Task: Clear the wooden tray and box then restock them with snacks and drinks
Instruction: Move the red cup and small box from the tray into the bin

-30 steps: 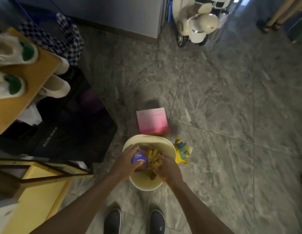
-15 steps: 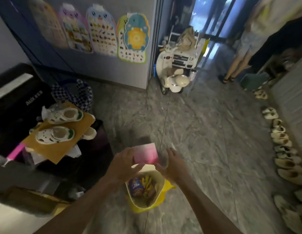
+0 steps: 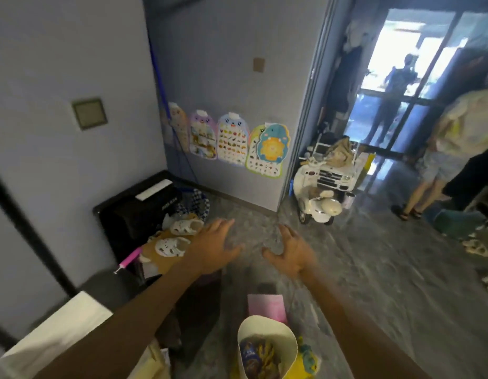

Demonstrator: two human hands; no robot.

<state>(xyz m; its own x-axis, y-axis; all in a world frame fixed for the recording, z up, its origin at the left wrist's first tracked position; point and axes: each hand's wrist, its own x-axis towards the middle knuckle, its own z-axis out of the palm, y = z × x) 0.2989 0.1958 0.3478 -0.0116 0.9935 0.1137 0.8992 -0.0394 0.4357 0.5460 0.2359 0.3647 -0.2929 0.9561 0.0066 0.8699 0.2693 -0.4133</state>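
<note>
A cream bin [image 3: 288,341] stands on the floor at the bottom of the view, holding a blue snack packet [image 3: 249,355] and yellow wrappers. My left hand [image 3: 210,248] and my right hand [image 3: 292,255] hover well above and beyond it, both empty with fingers spread. A pink box [image 3: 266,306] lies on the floor just behind the bin. No wooden tray or wooden box is in view.
A black case [image 3: 139,209] and a cardboard sheet with white sandals [image 3: 173,246] sit at the left. A white toy scooter [image 3: 318,206] and toy car stand by the doorway. A person [image 3: 450,160] stands at the right. Slippers lie along the right edge.
Both hands left the bin and rose, spreading open. The view swung up from the floor to the wall and doorway, so the bin now sits at the bottom edge.
</note>
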